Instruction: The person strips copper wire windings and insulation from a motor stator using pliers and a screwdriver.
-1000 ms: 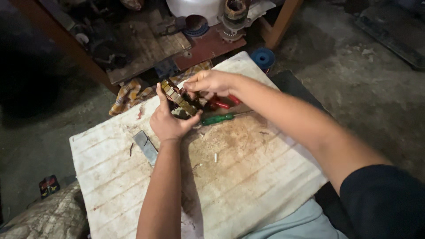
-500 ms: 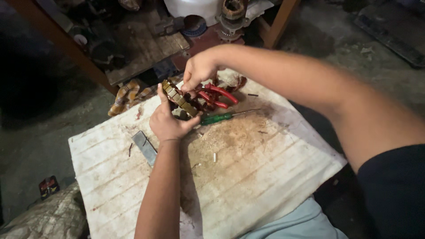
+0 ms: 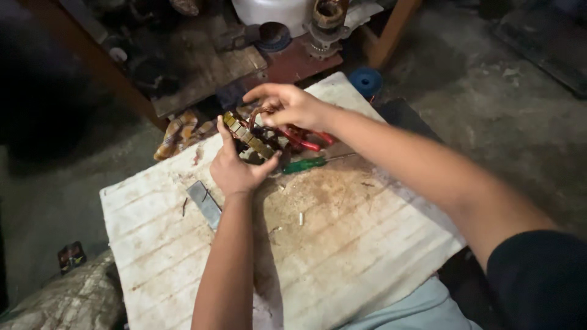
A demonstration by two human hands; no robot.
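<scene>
- Two bare forearms, no sleeves reaching the wrists.
- Left hand bare: no glove, ring or watch on the side that shows.
- Right hand likewise bare, fingers uncovered.
- Dark, near-black short sleeve covering the right upper arm, plain, no visible print.
- Pale blue-grey cloth at the lower edge, seemingly trousers over a knee.
</scene>
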